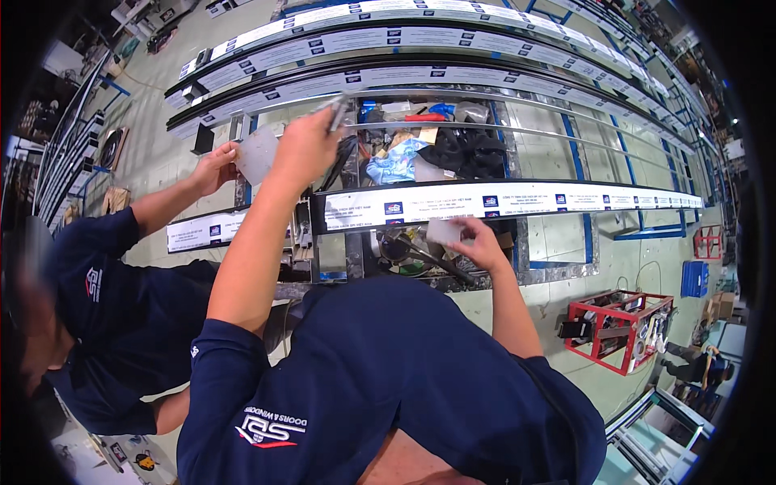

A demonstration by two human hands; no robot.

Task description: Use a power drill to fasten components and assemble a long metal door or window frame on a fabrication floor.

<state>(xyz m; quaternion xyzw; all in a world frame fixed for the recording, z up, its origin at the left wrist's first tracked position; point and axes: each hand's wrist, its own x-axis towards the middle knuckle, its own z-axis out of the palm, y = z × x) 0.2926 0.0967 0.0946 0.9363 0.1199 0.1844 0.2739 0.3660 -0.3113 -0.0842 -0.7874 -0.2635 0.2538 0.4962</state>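
Fingers closed: left hand round grey object, right hand on pale sheet by profile's near edge.

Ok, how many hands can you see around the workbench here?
3. The person's left hand is up, holding a metal piece; right hand is at the labelled profile's near edge; a co-worker's hand, at left, holds a pale plate. Their other hand is hidden.

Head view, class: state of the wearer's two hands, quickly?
Left hand: closed, holding a blurred silvery metal piece.
Right hand: pinching a thin whitish flat piece.
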